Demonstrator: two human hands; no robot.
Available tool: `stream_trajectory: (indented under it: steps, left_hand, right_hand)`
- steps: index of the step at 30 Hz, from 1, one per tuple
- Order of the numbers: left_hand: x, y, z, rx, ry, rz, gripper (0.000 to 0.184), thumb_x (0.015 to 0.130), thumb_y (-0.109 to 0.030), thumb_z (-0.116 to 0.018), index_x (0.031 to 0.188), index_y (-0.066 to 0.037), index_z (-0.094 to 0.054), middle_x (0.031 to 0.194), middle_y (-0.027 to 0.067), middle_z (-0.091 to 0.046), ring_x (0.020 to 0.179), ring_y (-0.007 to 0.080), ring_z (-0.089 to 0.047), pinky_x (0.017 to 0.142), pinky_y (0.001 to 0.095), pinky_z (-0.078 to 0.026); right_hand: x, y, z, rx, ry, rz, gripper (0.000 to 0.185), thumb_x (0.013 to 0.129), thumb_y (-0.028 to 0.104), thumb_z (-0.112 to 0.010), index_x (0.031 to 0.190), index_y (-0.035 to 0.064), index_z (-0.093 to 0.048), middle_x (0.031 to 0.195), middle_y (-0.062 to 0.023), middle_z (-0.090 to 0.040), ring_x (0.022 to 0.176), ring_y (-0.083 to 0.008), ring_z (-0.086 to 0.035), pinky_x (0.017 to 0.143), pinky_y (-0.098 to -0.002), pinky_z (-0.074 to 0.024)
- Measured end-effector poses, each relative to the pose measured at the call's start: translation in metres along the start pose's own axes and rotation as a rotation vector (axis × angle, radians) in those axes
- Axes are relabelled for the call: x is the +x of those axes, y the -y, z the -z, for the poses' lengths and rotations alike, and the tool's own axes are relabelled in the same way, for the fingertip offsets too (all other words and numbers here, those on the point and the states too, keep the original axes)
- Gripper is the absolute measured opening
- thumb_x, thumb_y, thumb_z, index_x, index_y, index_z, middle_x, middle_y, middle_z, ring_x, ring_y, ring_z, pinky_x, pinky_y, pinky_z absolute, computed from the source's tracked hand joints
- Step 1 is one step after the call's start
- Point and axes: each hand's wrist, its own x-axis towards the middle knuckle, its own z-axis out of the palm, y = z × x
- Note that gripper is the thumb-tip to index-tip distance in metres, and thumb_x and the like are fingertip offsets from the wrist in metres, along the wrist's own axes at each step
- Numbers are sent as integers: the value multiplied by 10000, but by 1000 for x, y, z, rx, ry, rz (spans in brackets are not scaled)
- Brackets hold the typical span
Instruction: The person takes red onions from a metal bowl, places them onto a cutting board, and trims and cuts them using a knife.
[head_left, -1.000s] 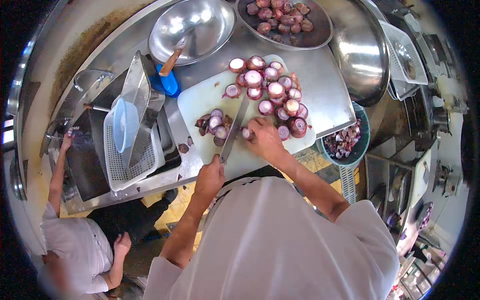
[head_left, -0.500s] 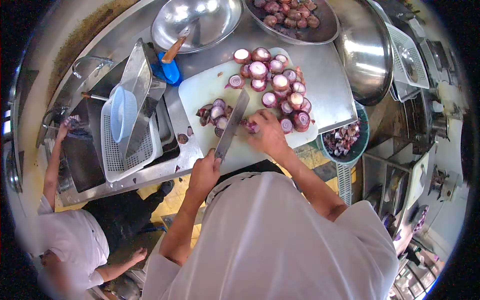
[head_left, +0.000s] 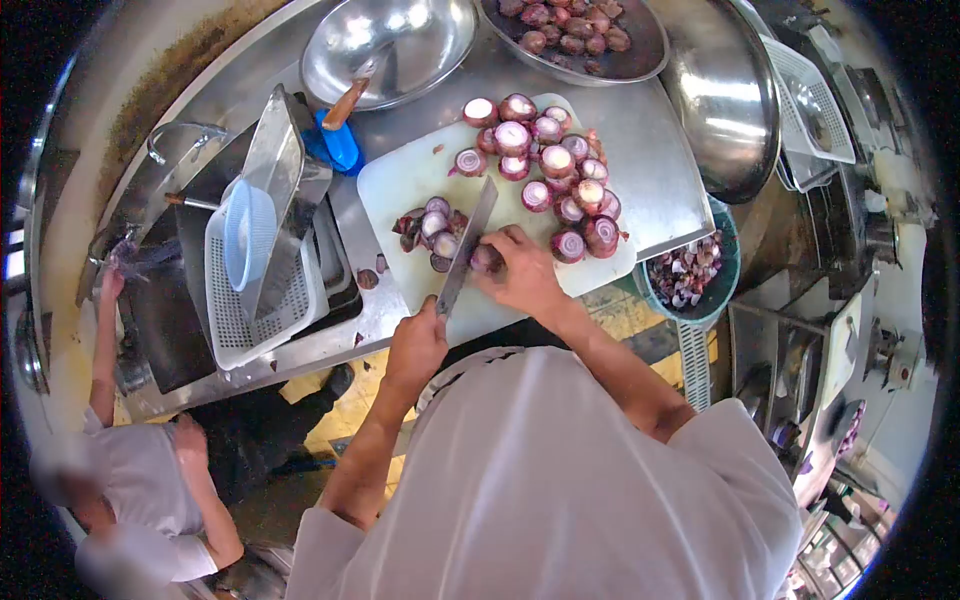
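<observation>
My left hand [head_left: 417, 343] is wrapped round the handle of a kitchen knife [head_left: 471, 236], its broad blade pointing away from me over the white cutting board [head_left: 392, 182]. With bent fingers, my right hand [head_left: 527, 274] grips a red onion [head_left: 487, 261] close to the right side of the blade. Left of the knife lie several cut onion pieces [head_left: 437, 222] and skins. Behind and right of my right hand, many red onions [head_left: 557, 160] with sliced-off tops crowd the board. My fingers partly cover the onion I hold.
A steel bowl [head_left: 400, 85] and a bowl of unpeeled onions [head_left: 655, 60] stand behind the board. A green bucket of peelings [head_left: 735, 270] sits to the right. Left are a white basket [head_left: 235, 345], a blue holder [head_left: 343, 150] and a sink. Another person [head_left: 150, 480] works at far left.
My right hand has drawn the onion slightly left and nearer to me, against the knife's side. The knife has shifted little. The other person's nearer arm has folded in towards their body.
</observation>
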Motion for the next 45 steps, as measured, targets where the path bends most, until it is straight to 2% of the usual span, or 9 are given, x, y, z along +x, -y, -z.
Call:
stream_trajectory:
  steps: [8,10,14,16,28,32,34,40,45]
  left_hand:
    - [-2,7,0,-25,-43,-18,301,951,-127,-608,1218,2,-559,868,291,-693,812,499,-674,735,588,-532]
    - [-3,7,-1,-36,-44,-5,300,952,-131,-612,1216,4,-564,872,295,-692,809,500,-674,734,586,-533]
    - [0,7,0,-41,-34,-15,282,960,-136,-608,1199,8,-569,841,305,-683,804,503,-673,719,585,-526]
    - [-4,5,4,-25,-29,-21,279,964,-135,-603,1200,9,-569,825,309,-678,801,504,-672,713,585,-522]
    - [-66,-40,65,106,82,-3,262,978,-131,-578,1204,2,-568,736,277,-659,722,487,-662,687,585,-509]
    - [-73,-44,72,99,188,68,341,1004,-180,-543,1280,18,-560,803,305,-658,809,519,-634,777,608,-488]
    - [-74,-45,72,111,176,44,340,1000,-175,-542,1271,30,-561,801,301,-659,792,519,-634,766,607,-488]
    - [-63,-40,50,146,226,28,359,981,-131,-546,1275,74,-528,773,306,-658,778,519,-657,736,615,-501]
    - [-11,-8,1,121,83,-61,292,916,-66,-552,1181,53,-525,757,309,-666,772,508,-673,725,605,-530]
  right_hand:
    - [-4,-12,24,-53,97,79,331,770,107,-723,1094,115,-654,1135,-154,-615,994,-377,-657,832,-471,-557]
    - [-6,-31,24,-70,44,275,350,761,65,-740,1095,127,-654,1140,-154,-612,1070,-387,-625,921,-474,-527]
    - [-10,-31,17,19,24,208,351,738,46,-775,1065,100,-659,1124,-161,-616,1104,-405,-603,994,-477,-490]
    - [-9,-25,18,154,7,-11,340,733,64,-798,1044,71,-663,1107,-166,-624,1091,-406,-606,978,-479,-496]
    - [-9,-21,19,65,44,-30,408,711,55,-823,1090,38,-672,1057,-208,-623,1007,-419,-623,885,-484,-524]
    - [-10,-26,15,81,24,-26,427,705,65,-836,1100,32,-678,1063,-215,-624,1011,-419,-625,890,-485,-523]
    - [-10,-23,17,4,-19,36,410,701,16,-844,1071,41,-669,1033,-164,-607,923,-372,-652,803,-448,-550]
    - [-8,-25,14,17,-16,-22,416,697,-5,-826,1085,46,-683,1026,-167,-613,988,-391,-629,852,-473,-537]
    - [-11,-22,10,-2,26,23,435,712,28,-806,1129,60,-686,1111,-218,-604,1089,-406,-624,934,-473,-528]
